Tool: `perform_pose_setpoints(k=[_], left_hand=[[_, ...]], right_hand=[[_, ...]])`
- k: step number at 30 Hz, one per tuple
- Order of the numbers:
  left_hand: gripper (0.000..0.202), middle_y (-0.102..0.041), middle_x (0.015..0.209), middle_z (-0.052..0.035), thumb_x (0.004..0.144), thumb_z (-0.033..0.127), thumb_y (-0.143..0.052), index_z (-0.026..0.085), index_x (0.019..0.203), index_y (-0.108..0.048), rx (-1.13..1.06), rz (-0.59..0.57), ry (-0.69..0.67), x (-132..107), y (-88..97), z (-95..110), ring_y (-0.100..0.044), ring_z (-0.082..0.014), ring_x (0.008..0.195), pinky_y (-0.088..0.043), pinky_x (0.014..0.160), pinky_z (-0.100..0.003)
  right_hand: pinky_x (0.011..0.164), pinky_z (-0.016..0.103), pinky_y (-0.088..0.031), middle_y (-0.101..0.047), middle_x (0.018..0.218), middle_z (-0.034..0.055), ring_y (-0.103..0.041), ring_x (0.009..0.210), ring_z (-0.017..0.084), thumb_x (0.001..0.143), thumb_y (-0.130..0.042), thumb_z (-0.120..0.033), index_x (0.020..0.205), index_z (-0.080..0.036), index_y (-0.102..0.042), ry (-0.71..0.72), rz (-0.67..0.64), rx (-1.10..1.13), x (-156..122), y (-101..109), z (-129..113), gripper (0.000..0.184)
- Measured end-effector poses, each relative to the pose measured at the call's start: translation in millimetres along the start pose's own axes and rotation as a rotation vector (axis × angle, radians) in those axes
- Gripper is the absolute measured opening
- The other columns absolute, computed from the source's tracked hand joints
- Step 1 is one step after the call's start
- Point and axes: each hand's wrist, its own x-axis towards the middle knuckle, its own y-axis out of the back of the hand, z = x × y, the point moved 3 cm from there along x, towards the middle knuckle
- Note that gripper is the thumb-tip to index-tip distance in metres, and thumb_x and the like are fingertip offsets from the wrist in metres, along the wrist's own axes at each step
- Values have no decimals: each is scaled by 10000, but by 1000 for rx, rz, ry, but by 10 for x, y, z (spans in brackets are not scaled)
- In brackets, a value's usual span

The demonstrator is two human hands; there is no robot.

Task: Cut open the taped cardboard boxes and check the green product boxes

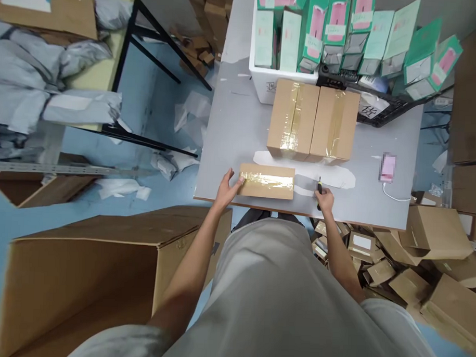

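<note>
A small taped cardboard box (pixel 267 181) lies at the near edge of the grey table (pixel 239 131). My left hand (pixel 227 189) rests against its left end, fingers curled on the box. To the right of the box, my right hand (pixel 324 198) is closed around a thin dark tool (pixel 319 187), perhaps a pen or cutter. White backing paper (pixel 332 175) lies under and beyond that hand. Two larger taped boxes (pixel 313 121) stand side by side behind the small box.
A white foam crate (pixel 265 78) and a black crate (pixel 389 108) at the back hold several green-and-pink cartons (pixel 344 31). A pink phone (pixel 387 168) with cable lies at right. A big open carton (pixel 82 277) stands on the floor at left; flattened boxes (pixel 414 263) are piled at right.
</note>
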Motion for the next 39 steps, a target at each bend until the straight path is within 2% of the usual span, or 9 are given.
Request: perform_pose_setpoints(k=[4, 8, 13, 18, 24, 27, 31, 33, 39], left_hand=[[1123, -401, 1842, -230, 914, 702, -823, 205, 1807, -357, -117, -88, 56, 90, -122, -19, -354, -402, 1744, -295, 1431, -566], [1205, -288, 1905, -162, 912, 660, -833, 296, 1862, -187, -306, -279, 82, 127, -252, 17, -321, -371, 1762, -334, 1416, -549], [1181, -390, 1872, -91, 935, 579, -822, 414, 1861, -109, -511, -537, 29, -53, -275, 108, -428, -347, 1711, -363, 1399, -581], [1237, -180, 1947, -72, 971, 516, -799, 387, 1861, 49, -473, -599, -12, -255, -137, -10, -323, -350, 1759, -291, 1426, -568], [1075, -188, 1941, -114, 1044, 568, -720, 281, 1871, -96, -351, -517, -164, -289, 107, -260, -230, -347, 1791, -214, 1453, -532], [940, -144, 1949, -123, 1038, 645, -730, 278, 1812, -341, -274, -504, -302, -239, 247, -305, -102, -368, 1815, -151, 1458, -557], [702, -179, 1939, -136, 1036, 673, -726, 267, 1600, -632, -197, -558, -356, -114, 372, -337, -77, -398, 1814, -193, 1444, -598], [646, -265, 1914, -131, 1049, 633, -715, 267, 1578, -651, -218, -610, -341, -61, 395, -351, -111, -393, 1811, -241, 1435, -598], [661, -293, 1893, -113, 967, 553, -797, 282, 1557, -673, -378, -724, -246, -101, 377, -445, -295, -417, 1760, -474, 1330, -584]], right_hand=[[853, 374, -636, -785, 867, 65, -784, 909, 276, 938, -577, -446, 1031, -225, -660, 93, -76, 151, -151, -324, -312, 254], [807, 336, -644, -796, 973, 56, -774, 847, 199, 1021, -508, -443, 1148, -230, -615, 146, -130, 301, -402, -641, -539, 270], [954, 407, -629, -797, 1042, 74, -726, 977, 239, 994, -557, -455, 1068, -232, -638, 217, -73, 350, -676, -661, -623, 249], [1112, 469, -572, -813, 1161, 120, -713, 1131, 283, 994, -515, -448, 1114, -218, -669, 237, 32, 209, -994, -653, -616, 302], [1071, 413, -600, -784, 1341, 194, -739, 1192, 272, 1033, -384, -403, 1289, -167, -646, 190, 15, -5, -1424, -691, -719, 436], [931, 371, -628, -753, 1406, 192, -767, 1098, 249, 1059, -347, -394, 1406, -182, -595, 267, 43, -55, -1565, -507, -912, 477], [857, 368, -604, -820, 1192, 136, -749, 875, 243, 1141, -342, -471, 1455, -188, -604, 427, -31, -267, -1772, -362, -1330, 498], [894, 375, -590, -844, 1138, 128, -761, 896, 267, 1175, -361, -518, 1447, -183, -657, 525, -151, -443, -1899, -450, -1585, 524], [989, 362, -556, -783, 1484, 133, -783, 1225, 318, 1226, -379, -427, 1684, -248, -576, 756, -505, -968, -2258, -993, -2260, 529]])
